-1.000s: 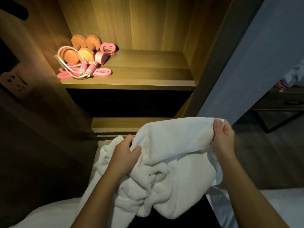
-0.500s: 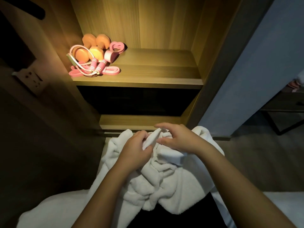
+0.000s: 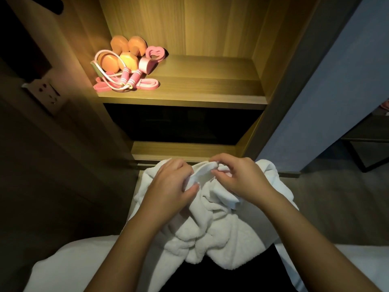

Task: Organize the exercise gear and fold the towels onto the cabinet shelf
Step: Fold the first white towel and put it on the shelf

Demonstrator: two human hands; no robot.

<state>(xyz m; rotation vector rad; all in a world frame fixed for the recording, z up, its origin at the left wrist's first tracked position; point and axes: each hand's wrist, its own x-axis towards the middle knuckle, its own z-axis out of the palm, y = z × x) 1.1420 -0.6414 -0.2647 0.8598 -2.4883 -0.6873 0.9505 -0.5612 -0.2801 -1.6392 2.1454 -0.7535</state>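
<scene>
A crumpled white towel (image 3: pixel 212 232) hangs bunched in front of me, below the cabinet. My left hand (image 3: pixel 170 186) pinches its hem on the left, and my right hand (image 3: pixel 240 178) pinches the same hem close beside it. On the lit cabinet shelf (image 3: pixel 210 89), at its left end, lies the exercise gear: orange dumbbells (image 3: pixel 124 54), a pink skipping rope (image 3: pixel 128 77), a pink resistance band (image 3: pixel 147 84) and a pink heart-shaped grip (image 3: pixel 154 52).
The shelf's middle and right part is bare wood. A dark compartment (image 3: pixel 181 123) lies below it, then a lower ledge (image 3: pixel 183 148). A wall socket (image 3: pixel 47 91) sits at left. A blue-grey wall (image 3: pixel 328 85) stands to the right, white bedding (image 3: pixel 69 264) below.
My right hand has come in from the towel's far right corner to meet my left hand at the middle. The spread top edge has collapsed into a bunch.
</scene>
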